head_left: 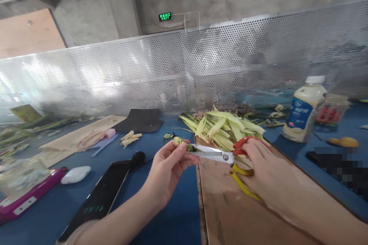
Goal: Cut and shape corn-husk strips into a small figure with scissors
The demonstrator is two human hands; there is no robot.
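My left hand (pixel 168 168) pinches a small green plant piece (pixel 184 144) between thumb and fingertips, above the blue table (pixel 161 222). My right hand (pixel 263 168) is wrapped round the red and yellow handles of a pair of scissors (pixel 221 155). The scissor blades point left and meet the plant piece at my left fingertips. Just behind lies a pile of pale green husk leaves (pixel 227 128) on a brown board (pixel 230 206).
A dark phone (pixel 97 199), a white case (pixel 75 174) and a pink-edged packet (pixel 25 191) lie at the left. A black pouch (pixel 140 120) and more cuttings sit further back. A white bottle (pixel 304 109) stands at the right. A perforated metal screen (pixel 184 69) closes the far edge.
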